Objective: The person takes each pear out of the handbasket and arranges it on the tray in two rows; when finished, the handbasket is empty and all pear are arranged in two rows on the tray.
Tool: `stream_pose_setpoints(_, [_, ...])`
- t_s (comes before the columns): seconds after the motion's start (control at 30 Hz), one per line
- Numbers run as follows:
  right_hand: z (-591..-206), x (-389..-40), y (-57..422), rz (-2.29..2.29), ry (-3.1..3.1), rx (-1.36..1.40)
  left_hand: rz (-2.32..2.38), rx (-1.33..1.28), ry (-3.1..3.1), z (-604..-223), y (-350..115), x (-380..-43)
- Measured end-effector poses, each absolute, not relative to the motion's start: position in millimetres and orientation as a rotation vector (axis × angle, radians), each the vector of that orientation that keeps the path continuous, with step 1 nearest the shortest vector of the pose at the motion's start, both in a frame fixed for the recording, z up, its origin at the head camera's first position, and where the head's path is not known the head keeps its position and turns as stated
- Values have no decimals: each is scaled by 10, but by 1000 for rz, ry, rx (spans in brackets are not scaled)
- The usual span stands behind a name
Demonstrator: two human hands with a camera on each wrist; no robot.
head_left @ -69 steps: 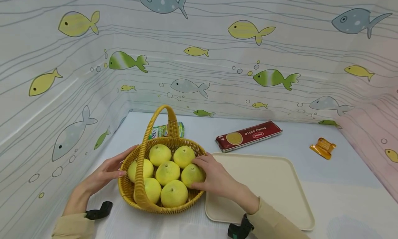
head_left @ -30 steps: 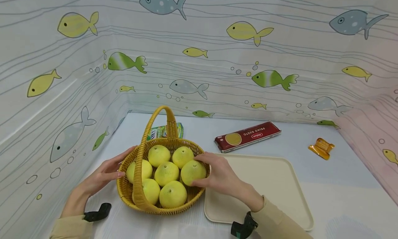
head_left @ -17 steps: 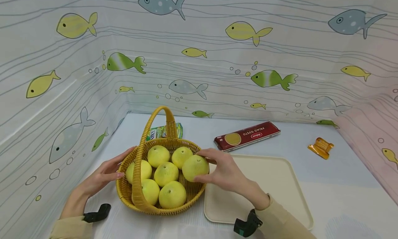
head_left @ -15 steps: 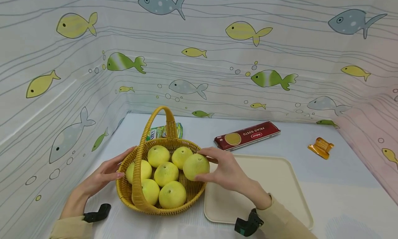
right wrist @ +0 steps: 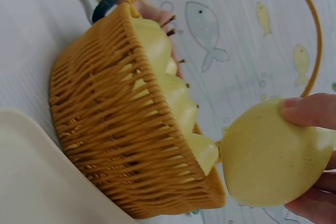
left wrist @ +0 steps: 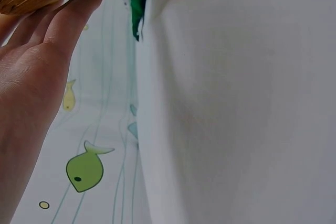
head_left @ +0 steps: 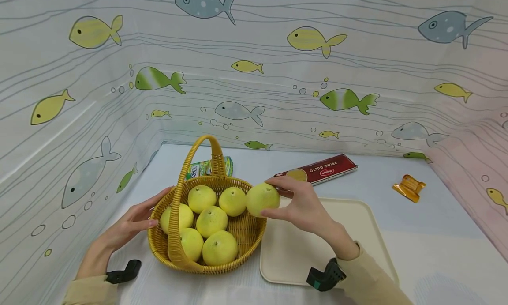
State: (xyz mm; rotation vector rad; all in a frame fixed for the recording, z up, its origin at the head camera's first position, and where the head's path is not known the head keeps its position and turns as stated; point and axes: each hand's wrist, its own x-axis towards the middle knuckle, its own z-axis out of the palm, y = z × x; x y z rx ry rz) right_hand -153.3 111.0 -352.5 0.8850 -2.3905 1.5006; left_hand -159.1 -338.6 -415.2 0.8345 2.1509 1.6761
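My right hand [head_left: 305, 208] pinches a yellow pear [head_left: 262, 200] between thumb and fingers, above the right rim of the wicker basket [head_left: 248, 234]. In the right wrist view the speckled pear [right wrist: 273, 156] is raised clear of the basket wall [right wrist: 115, 129]. Several similar pears [head_left: 212, 221] lie in the basket, and a gap shows at its right side. At the basket's left outer side my left hand [head_left: 132, 221] rests with its fingers extended against the wicker. The left wrist view shows those fingers [left wrist: 79, 14] touching the basket's underside edge.
A cream tray [head_left: 329, 243] lies right of the basket, partly under my right forearm. Behind it is a dark red PRIMO GUSTO box [head_left: 329, 169]. A green packet [head_left: 202, 168] sits behind the basket, and a small orange-gold wrapped item [head_left: 409, 188] lies far right.
My right hand has taken hold of the pear at the basket's right side, lifted it and moved it up and right. The left hand and basket have hardly moved.
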Motion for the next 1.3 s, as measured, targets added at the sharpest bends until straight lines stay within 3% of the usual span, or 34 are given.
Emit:
stream_pose_setpoints(0.73, [-3651, -1784, 1331, 1398, -2529, 632, 1683, 855, 2132, -4151, -3388, -1585])
stream_pose_setpoints(1.3, [-3981, -1967, 1339, 1136, -2780, 491, 1700, 848, 2104, -4135, -3373, -1563])
